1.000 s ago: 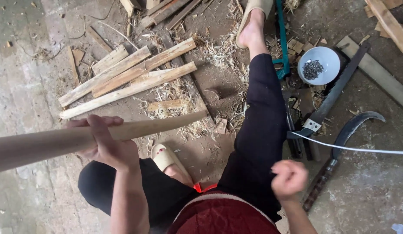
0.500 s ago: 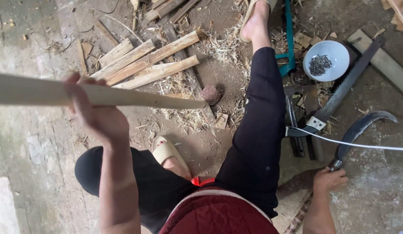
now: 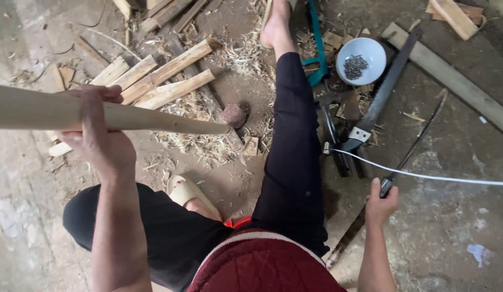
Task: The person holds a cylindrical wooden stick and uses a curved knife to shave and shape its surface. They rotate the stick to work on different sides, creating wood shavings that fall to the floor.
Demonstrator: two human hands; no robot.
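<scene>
My left hand (image 3: 97, 140) grips a long pale wooden stick (image 3: 159, 120) that runs in from the left edge. The stick is held level above the floor, and its tapered tip ends near a round brown lump (image 3: 233, 114). My right hand (image 3: 381, 201) is down at the right, fingers wrapped around a long dark bladed tool (image 3: 416, 138). One end of the tool reaches up toward the plank; the rusty other end (image 3: 343, 246) lies beside my leg. I sit on the floor in black trousers, right leg stretched forward.
Split wood slats (image 3: 165, 81) and shavings (image 3: 200, 141) lie ahead on the left. A white bowl of dark nails (image 3: 361, 60), a hand saw (image 3: 382, 89), a teal-framed tool (image 3: 316, 48), a grey plank (image 3: 457, 84) and a white cord (image 3: 430, 176) are on the right.
The stick has swung up and to the left, ending level. My right hand dropped from a raised fist to the floor and closed on the dark bladed tool, which now shows edge-on.
</scene>
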